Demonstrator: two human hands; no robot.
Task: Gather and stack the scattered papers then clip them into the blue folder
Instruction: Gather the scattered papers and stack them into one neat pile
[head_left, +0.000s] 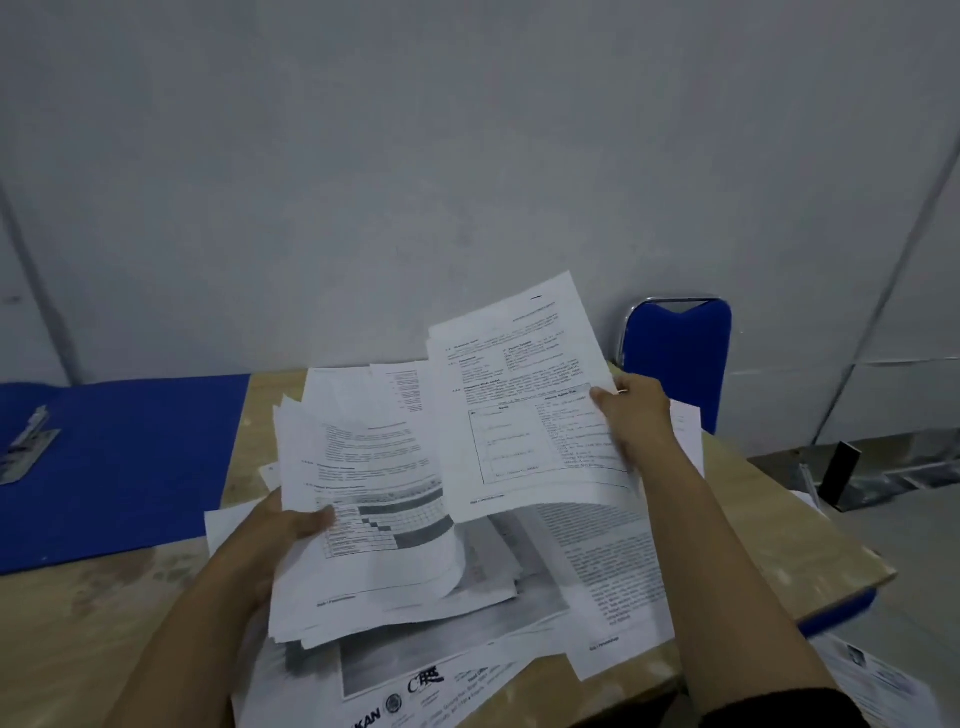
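My left hand (291, 530) grips a bundle of printed sheets (363, 519) by its left edge, thumb on top, lifted off the table. My right hand (636, 415) holds another few sheets (519, 405) by their right edge, raised and tilted above the bundle. More loose papers (613, 571) lie spread on the wooden table (104, 613) beneath both hands. The blue folder (130, 457) lies open at the table's far left, its metal clip (28, 447) near the left edge.
A blue chair (675, 353) stands behind the table's right corner, against the grey wall. Another sheet (878, 680) hangs off the table's right front edge. A dark object (839, 470) stands on the floor at right.
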